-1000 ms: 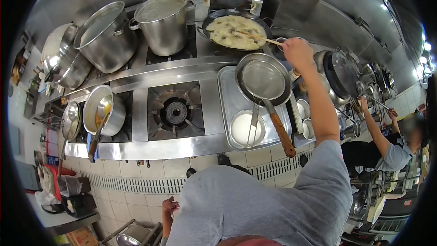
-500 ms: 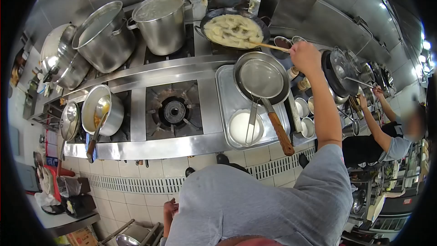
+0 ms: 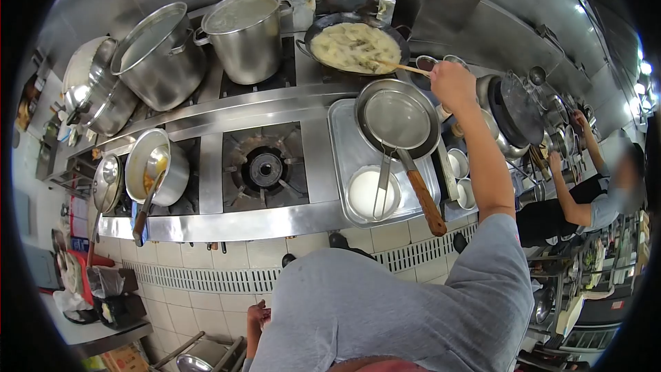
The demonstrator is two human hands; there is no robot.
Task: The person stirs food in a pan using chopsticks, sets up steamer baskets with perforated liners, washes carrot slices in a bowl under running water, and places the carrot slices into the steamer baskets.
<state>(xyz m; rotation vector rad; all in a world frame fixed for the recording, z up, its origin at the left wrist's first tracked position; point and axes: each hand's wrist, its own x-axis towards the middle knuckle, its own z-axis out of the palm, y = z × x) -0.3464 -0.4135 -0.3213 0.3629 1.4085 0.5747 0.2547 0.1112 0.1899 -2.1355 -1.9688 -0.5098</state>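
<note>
Spoon: thin pale wooden stirring stick (image 3: 399,67), long and straight, gripped at its near end by the right hand (image 3: 452,85), fingers closed round it.
Direction: long axis runs from the hand leftward and slightly up; far tip sits in the food.
Wok: round black pan (image 3: 355,46) on the back burner, full of pale yellowish pieces.
Left hand: left hand (image 3: 257,315) low beside the body, loosely curled, holding nothing visible.
Nearby: steel stockpot (image 3: 246,33) with cloudy liquid; white bowl (image 3: 372,193) on the steel tray (image 3: 342,139).
</note>
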